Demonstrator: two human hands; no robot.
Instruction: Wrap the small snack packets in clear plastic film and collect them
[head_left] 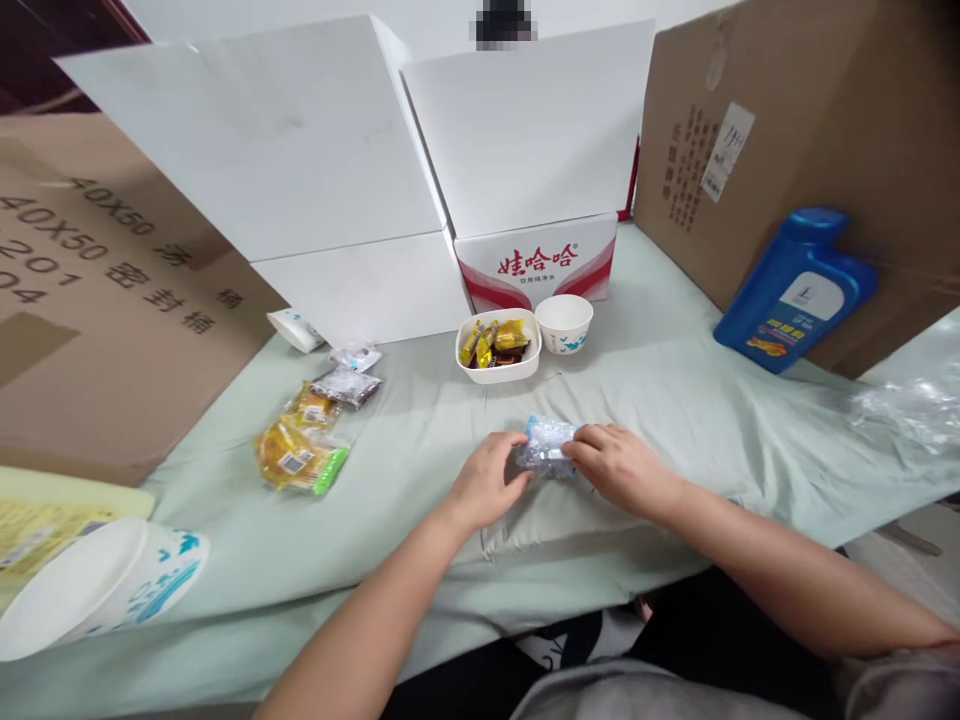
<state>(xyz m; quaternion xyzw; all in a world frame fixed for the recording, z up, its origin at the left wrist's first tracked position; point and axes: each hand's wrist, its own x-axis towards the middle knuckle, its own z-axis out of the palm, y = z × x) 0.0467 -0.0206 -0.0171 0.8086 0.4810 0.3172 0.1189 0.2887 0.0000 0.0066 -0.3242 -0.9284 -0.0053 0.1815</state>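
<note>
Both my hands meet at the middle of the pale green cloth (675,400). Between them is a small clear plastic packet with blue print (546,442). My left hand (487,485) pinches its left end with curled fingers. My right hand (616,465) grips its right end, fingers closed over it. The packet is held just above the cloth. Behind it stands a white rectangular dish (498,368) with several yellow and dark wrapped sweets, and a white paper bowl (564,322) beside it.
Wrapped snacks (300,455) and small packets (346,385) lie at the left. A tipped paper bowl (97,590) is at the near left. A blue bottle (796,290) leans on a brown carton (825,120). White cartons (337,200) stand behind. Crumpled clear plastic (907,405) lies at right.
</note>
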